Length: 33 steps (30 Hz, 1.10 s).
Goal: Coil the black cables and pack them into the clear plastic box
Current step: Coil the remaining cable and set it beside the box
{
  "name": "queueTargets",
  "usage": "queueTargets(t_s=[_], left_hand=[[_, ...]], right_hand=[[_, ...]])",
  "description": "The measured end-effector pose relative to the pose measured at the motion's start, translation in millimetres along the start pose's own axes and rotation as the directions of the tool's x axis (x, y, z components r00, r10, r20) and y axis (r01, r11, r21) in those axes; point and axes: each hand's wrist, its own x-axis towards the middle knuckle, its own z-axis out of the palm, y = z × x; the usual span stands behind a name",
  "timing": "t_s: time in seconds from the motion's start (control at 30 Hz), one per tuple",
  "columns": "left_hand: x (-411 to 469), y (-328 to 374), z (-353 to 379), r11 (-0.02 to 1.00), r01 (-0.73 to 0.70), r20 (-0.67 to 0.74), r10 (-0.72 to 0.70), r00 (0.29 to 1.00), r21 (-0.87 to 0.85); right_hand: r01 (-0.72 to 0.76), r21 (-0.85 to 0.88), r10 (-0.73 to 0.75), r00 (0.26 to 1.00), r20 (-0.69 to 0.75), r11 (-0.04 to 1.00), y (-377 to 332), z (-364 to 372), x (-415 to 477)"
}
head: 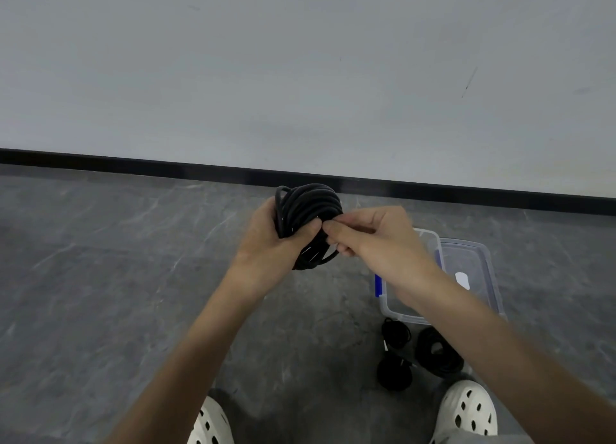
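Head view: both hands raised over grey stone-look floor (133, 277), near the black baseboard (166, 168) under a pale wall (300, 60). Left hand (270, 240) wraps a black cable coil (308, 206), thumb pressed across the front of the loops, fingers behind, grip closed around the bundle. Right hand (376, 240) meets it from the right, thumb and forefinger pinched tight at the coil's right side, on a strand or tie, cannot tell which, too small. Coil held in the air, well above the floor, tilted, loops bunched. Clear plastic box (393, 310) sits on the floor to the right, partly hidden by the right forearm, blue latch (378, 285) on its left side. Clear lid (476, 260) lies just beside the box on its far right, touching or overlapping, white label on it. Three more black coiled cables on the floor just in front of the box: small coil (395, 333), larger coil (436, 353), dark bundle (395, 373) nearest the feet. White perforated clogs (468, 410) at the bottom edge, one each side
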Motion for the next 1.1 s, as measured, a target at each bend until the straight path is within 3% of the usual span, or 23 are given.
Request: queueTargets(t_s=[0.17, 0.33, 0.5, 0.6, 0.7, 0.8, 0.97, 1.1], left_hand=[[2.4, -3.0, 2.2, 0.993, -0.032, -0.088, 0.042, 0.995, 0.114], [3.3, -1.7, 0.1, 0.982, -0.057, -0.057, 0.069, 0.996, 0.18], [-0.4, 2.0, -0.4, 0.889, -0.18, -0.051, 0.222, 0.974, 0.421], [-1.2, 2.4, 1.7, 0.863, -0.194, -0.042, 0.24, 0.97, 0.467], [-0.1, 1.0, 2.1, 0.937, -0.141, -0.045, 0.164, 0.985, 0.32], [1.0, 5.0, 4.5, 0.995, -0.07, 0.005, 0.07, 0.998, 0.077], [0.3, 8.3, 12.8, 0.978, 0.092, 0.199, -0.054, 0.979, -0.187], [-0.4, 6.7, 27.1, 0.942, 0.2, 0.278, -0.123, 0.953, -0.269]], right_hand=[[0.004, -0.026, -0.004, 1.0, -0.006, 1.0, -1.0, 0.8, 2.6], [-0.011, -0.028, 0.012, 0.999, 0.036, 1.0, -0.6, -1.4, 1.7], [-0.308, 0.081, 0.294, 0.943, 0.154, 0.948, -6.0, -13.4, 7.2], [-0.433, 0.137, 0.413, 0.898, 0.153, 0.891, -6.5, -22.4, 12.3], [-0.334, -0.024, 0.335, 0.94, 0.061, 0.942, 0.0, -31.4, 18.3], [-0.171, -0.004, 0.168, 0.965, 0.199, 0.985, 0.9, -40.9, 16.1], [-0.071, 0.132, 0.016, 0.926, 0.377, 0.989, -1.9, -55.2, 10.6], [-0.05, 0.071, 0.025, 0.947, 0.32, 0.996, 2.9, -66.4, 7.6]])
